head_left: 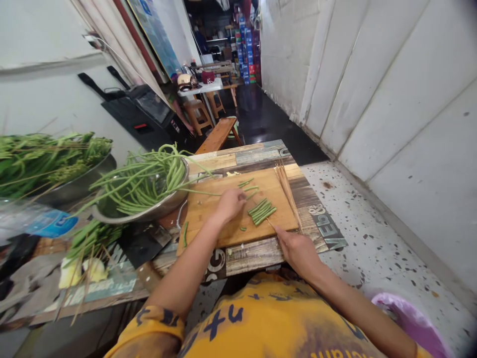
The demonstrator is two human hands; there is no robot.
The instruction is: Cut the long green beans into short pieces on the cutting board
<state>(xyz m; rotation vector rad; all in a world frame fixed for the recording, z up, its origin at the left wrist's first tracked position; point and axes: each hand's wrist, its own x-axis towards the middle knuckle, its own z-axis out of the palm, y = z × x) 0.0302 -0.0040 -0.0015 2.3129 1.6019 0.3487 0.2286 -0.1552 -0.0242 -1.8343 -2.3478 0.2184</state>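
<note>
A wooden cutting board [208, 211] lies on the low table. On it rests a small bundle of cut green bean pieces [261, 211], with a few loose pieces [249, 185] farther back. My left hand [231, 204] lies on the board just left of the bundle, fingers curled toward it. Near the board's front right corner, my right hand [296, 248] pinches a thin wooden skewer [271, 224] that points at the bundle. More skewers [288, 191] lie along the board's right edge.
A metal bowl [149, 211] of long green beans stands left of the board. Another bowl [80, 181] of greens sits farther left, with a plastic bottle [35, 221] in front. A pink-lined bin [410, 323] is at my right. Stools and a bench stand beyond.
</note>
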